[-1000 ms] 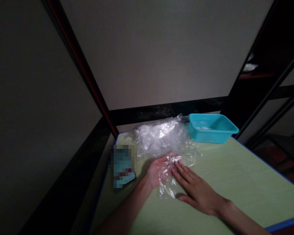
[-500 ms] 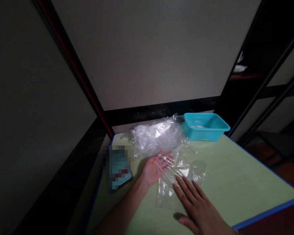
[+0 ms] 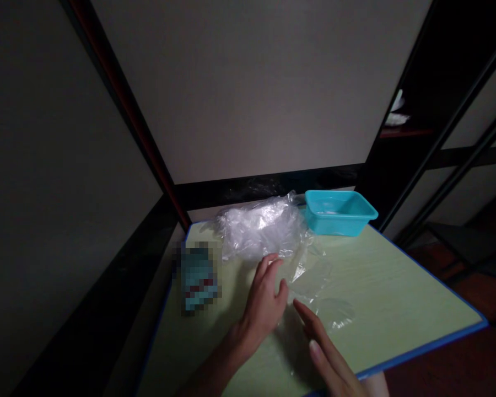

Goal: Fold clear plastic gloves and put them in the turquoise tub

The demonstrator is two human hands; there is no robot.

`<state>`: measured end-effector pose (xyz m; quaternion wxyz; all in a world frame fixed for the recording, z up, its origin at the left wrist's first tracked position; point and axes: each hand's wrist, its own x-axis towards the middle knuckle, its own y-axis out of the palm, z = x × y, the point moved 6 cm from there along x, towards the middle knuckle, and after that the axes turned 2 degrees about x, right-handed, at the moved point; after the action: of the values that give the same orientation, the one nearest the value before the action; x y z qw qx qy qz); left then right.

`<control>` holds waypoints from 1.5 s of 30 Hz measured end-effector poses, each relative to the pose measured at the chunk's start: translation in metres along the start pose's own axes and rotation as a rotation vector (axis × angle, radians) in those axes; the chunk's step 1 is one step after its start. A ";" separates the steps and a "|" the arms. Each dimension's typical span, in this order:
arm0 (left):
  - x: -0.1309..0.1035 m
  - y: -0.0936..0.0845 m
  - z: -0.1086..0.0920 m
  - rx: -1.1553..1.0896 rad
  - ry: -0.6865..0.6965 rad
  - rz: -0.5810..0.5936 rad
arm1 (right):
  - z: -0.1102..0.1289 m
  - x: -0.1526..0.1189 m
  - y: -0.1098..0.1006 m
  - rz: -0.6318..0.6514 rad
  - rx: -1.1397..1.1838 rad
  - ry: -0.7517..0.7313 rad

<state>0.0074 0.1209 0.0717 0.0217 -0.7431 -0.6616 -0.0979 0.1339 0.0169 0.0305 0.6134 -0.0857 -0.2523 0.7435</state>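
Observation:
A thin, clear plastic bag [image 3: 316, 278] lies spread on the pale green tabletop [image 3: 405, 300]. At its left side is my left hand [image 3: 264, 300], palm turned down, fingers slightly bent and thumb apart. My right hand [image 3: 326, 350] is by the bag's near side, turned on edge, with index finger and thumb spread. Its other fingers are mostly hidden. I see nothing held in either hand. Beyond them rests a crumpled heap of clear plastic bags [image 3: 260, 229].
A turquoise plastic basin [image 3: 334, 224] stands at the back right of the table. On the left lies a pixelated flat object [image 3: 199, 278]. A pale panel [image 3: 252, 94] rises behind the table, and a dark chair-like seat [image 3: 471, 251] is at the right.
My left hand has turned from palm up to palm down and come out from under the plastic. My right hand has tilted onto its edge and moved nearer me. The bag has shifted.

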 end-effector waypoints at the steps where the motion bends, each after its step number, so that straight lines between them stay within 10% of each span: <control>1: -0.011 0.009 -0.001 0.045 -0.015 0.047 | 0.002 0.000 -0.002 -0.014 0.065 0.001; 10: -0.075 0.055 0.024 0.785 0.017 0.345 | -0.004 -0.015 -0.031 -0.191 -0.209 -0.031; 22: -0.083 -0.006 0.018 1.241 0.232 0.587 | -0.010 -0.017 -0.008 0.152 -0.840 -0.450; 32: -0.082 -0.021 0.013 1.184 0.239 0.620 | -0.013 -0.019 -0.011 -0.015 -1.081 -0.377; 41: -0.092 0.067 0.017 0.835 0.145 0.545 | -0.018 -0.024 -0.009 -0.121 -1.150 -0.436; 45: -0.094 0.076 0.033 0.905 0.139 0.564 | -0.017 -0.024 -0.011 -0.117 -1.169 -0.460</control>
<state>0.0761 0.0248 0.0306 0.4090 -0.8002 -0.4094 0.1578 0.1561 -0.0003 0.0165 0.4349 -0.2309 -0.7466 0.4475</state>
